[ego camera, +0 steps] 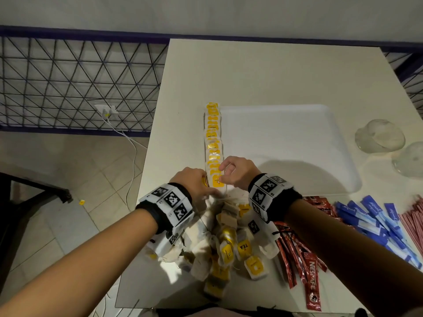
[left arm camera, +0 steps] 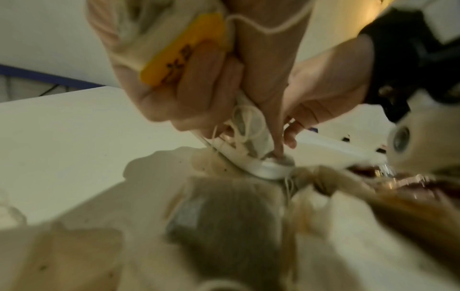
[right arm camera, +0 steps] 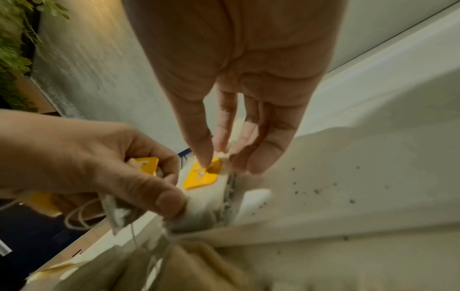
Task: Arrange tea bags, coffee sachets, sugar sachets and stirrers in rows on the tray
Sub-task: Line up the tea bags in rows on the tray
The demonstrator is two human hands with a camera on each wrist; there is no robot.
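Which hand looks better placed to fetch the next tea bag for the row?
Probably the left hand: it already grips spare tea bags beside the row's near end. The right hand is busy, fingertips pressing the newest tea bag onto the tray.

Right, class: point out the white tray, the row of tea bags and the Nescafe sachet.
white tray point(ego camera: 286, 143), head view, bare middle of its floor.
row of tea bags point(ego camera: 213, 143), head view, a yellow tag midway along.
Nescafe sachet point(ego camera: 311, 280), head view, its printed red face.
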